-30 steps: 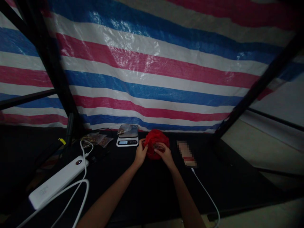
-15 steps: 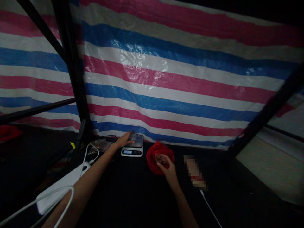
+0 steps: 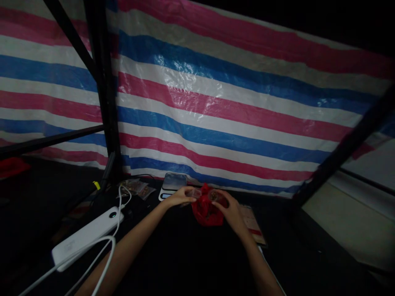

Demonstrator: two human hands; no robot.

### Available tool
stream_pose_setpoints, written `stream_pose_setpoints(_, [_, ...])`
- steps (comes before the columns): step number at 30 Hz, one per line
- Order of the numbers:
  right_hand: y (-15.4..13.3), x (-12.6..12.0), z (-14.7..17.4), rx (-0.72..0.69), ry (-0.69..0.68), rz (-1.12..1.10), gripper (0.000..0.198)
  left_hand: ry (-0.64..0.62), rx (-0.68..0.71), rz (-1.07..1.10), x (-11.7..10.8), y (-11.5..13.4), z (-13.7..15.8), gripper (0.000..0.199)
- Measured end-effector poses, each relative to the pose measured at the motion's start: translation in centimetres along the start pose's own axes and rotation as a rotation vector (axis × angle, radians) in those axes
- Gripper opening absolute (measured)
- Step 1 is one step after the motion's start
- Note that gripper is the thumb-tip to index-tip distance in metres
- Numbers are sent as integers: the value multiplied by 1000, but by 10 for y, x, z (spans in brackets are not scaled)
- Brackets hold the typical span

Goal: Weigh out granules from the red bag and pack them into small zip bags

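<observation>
My left hand is closed on a small clear plastic cup, tilted over the rear left of a red plastic bag. Any contents of that cup are too dim to tell. Just to the right, my right hand pinches a second clear cup with small brown pieces inside. The two cups are close together above the bag, whose opening is partly covered by my hands. Behind my left hand stands a white digital scale with a dark platform, its display partly hidden by my fingers.
Small clear packets of brownish pieces lie left of the scale. A white power bank with white cables sits at left. A flat phone-like object lies right of the bag. Black frame posts and striped sheeting stand behind.
My left hand has left the scale and moved right to the red bag, now with a clear cup. My right hand has shifted slightly right and up with its cup. The view has turned slightly.
</observation>
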State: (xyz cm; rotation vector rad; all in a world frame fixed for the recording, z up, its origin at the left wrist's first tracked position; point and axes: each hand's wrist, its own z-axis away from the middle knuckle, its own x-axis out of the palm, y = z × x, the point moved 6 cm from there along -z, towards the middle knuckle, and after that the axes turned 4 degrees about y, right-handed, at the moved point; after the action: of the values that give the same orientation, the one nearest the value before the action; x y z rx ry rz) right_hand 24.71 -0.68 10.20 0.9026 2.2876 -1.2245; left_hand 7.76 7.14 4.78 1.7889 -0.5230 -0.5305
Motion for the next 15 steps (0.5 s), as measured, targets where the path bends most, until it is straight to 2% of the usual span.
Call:
stream_pose_setpoints(5, [-39,-9,-10,-215,-185,399,34,-82,-11,149,28,8,2,44])
stream_pose_setpoints(11, [-61,1,-13,-408,-257,762,32,-122,-13,164,38,7,-6,42])
stream_pose_setpoints(15, [-73,12,-15,-563,-297,899,31,-118,-19,177,40,7,-6,45])
